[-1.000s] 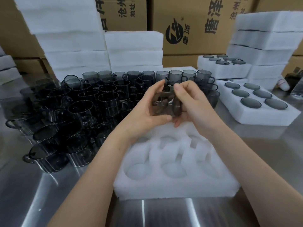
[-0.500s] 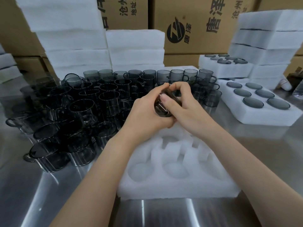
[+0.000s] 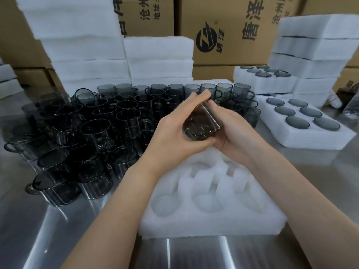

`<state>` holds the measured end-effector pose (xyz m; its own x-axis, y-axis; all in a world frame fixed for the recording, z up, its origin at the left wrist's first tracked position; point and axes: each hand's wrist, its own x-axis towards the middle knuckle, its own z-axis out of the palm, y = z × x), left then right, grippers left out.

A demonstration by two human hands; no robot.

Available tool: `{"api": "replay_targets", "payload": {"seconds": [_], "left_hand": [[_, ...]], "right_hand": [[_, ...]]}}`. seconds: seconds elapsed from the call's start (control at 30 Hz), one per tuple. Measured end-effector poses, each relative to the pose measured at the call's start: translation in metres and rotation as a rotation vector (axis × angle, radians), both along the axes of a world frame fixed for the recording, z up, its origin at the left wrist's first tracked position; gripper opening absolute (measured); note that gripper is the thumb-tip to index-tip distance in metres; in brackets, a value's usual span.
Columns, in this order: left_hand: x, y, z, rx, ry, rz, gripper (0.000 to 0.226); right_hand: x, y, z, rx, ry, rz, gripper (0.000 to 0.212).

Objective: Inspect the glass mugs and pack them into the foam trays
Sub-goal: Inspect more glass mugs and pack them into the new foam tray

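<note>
Over the far edge of the white foam tray (image 3: 213,224) that sits on the bench (image 3: 48,230) right in front of me, I hold one dark glass mug (image 3: 202,123) up in the air with both hands. My left hand (image 3: 174,133) wraps round it from the left, with the fingers curled over the top. My right hand (image 3: 239,136) cups it from the right and from underneath. The mug is tipped over on its side, with one round end turned toward me. I cannot tell if that end is the mouth or the bottom, and I cannot see the handle well. I think this is the looking step: I am checking the glass for cracks or chips. It is not packed yet, and every pocket I can see in the tray below has nothing in it. Next, I think, the mug must be turned to line up with a pocket, with the handle over what looks like a little side slot, and then pushed down gently. Glass is slippery and can break, so I should grip it firmly until the foam takes it. To my left a big crowd of mugs (image 3: 108,129) stands on the bench, so lots of work is left. To my right another tray (image 3: 310,138) looks full, with six dark round tops showing.
</note>
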<state>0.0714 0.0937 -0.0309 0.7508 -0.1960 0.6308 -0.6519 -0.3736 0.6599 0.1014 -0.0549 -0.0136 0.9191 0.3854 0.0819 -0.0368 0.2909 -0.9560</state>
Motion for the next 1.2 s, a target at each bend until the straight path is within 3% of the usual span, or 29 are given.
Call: {"api": "replay_targets", "payload": {"seconds": [0.1,0.23,0.37,0.5,0.67,0.77,0.97,1.07,1.2], "left_hand": [[0.002,0.003,0.002,-0.006,0.046,0.004,0.090],[0.003,0.005,0.003,-0.077,0.113,-0.019,0.099],[0.001,0.003,0.003,-0.050,0.077,0.014,0.100],[-0.002,-0.001,0.005,0.034,-0.034,0.166,0.085],[-0.006,-0.003,0.007,0.048,-0.094,0.116,0.069],[-0.007,0.000,0.007,0.054,-0.086,0.061,0.073],[-0.009,0.000,0.011,0.008,-0.039,0.011,0.081],[-0.008,0.001,0.011,0.026,-0.011,0.029,0.087],[-0.004,0.002,0.007,0.060,-0.001,0.040,0.099]], "right_hand": [[0.000,-0.003,-0.001,0.056,0.112,0.164,0.044],[0.000,-0.003,-0.001,0.096,0.074,0.196,0.049],[0.000,-0.001,-0.002,0.052,-0.077,0.035,0.048],[0.001,0.002,-0.006,-0.055,-0.180,-0.110,0.044],[0.000,0.001,-0.001,-0.029,-0.103,-0.184,0.043],[0.005,-0.004,-0.002,0.016,-0.005,-0.077,0.045],[0.005,-0.003,-0.003,0.200,0.210,0.376,0.057],[0.005,-0.005,-0.004,0.202,0.145,0.382,0.057],[0.005,-0.006,-0.006,0.149,0.074,0.220,0.056]]}}
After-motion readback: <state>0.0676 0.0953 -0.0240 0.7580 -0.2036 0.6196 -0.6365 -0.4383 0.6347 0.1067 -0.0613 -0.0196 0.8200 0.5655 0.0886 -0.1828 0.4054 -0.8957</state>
